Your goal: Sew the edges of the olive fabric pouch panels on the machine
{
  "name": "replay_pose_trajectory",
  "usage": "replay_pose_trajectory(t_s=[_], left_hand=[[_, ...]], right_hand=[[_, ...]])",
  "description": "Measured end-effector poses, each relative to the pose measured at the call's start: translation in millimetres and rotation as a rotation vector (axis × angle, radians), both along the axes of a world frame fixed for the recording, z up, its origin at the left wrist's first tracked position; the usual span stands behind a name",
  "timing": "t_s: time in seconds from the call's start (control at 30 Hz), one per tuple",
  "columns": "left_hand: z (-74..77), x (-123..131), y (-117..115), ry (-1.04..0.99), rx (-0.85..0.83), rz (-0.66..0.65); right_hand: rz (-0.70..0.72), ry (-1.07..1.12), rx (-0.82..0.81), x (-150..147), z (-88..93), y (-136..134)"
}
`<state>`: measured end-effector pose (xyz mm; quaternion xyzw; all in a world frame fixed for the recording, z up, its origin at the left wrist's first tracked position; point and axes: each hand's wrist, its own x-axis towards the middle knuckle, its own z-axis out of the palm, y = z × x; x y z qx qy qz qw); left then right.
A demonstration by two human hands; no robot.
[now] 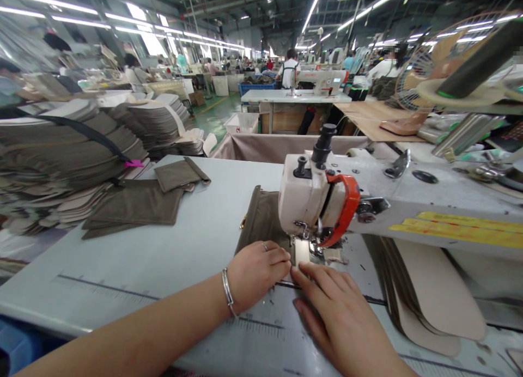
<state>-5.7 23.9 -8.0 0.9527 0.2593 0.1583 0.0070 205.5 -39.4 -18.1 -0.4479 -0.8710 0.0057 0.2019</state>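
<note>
A cream sewing machine [310, 197] with an orange guard stands on the grey table [163, 262]. An olive fabric piece [261, 219] runs under its presser foot. My left hand [255, 271], with a bracelet and ring, has its fingers curled and pressed down on the fabric just left of the needle. My right hand [339, 311] lies flat with its fingers stretched toward the presser foot, holding the near edge of the piece down.
Olive sewn pieces [139, 202] lie at the table's left, beside tall stacks of cut panels [61, 153]. Beige cut shapes [433, 295] hang off the right. A fan [441, 66] stands at upper right. Other workers sit at machines [322, 83] far behind.
</note>
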Motion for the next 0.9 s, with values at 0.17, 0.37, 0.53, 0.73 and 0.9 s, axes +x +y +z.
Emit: replay_pose_trajectory(t_s=[0.17,0.37,0.53,0.73,0.9], left_hand=[[-0.3,4.1,10.9,-0.004,-0.005,0.023],[-4.5,7.0,22.6,0.031,0.014,0.038],[-5.3,9.9,28.1,0.046,-0.036,0.115],[-3.6,11.7,28.7,0.026,-0.065,0.138],[-2.5,12.9,28.0,-0.012,-0.050,0.172]], right_hand=[[-0.028,-0.043,-0.017,-0.6,-0.6,8.3],[-0.061,-0.086,-0.009,-3.7,-2.9,16.1],[-0.087,-0.098,0.003,-6.4,-4.2,18.6],[-0.094,-0.103,0.011,-7.3,-6.9,19.6],[-0.114,-0.112,0.003,-8.7,-6.5,19.9]])
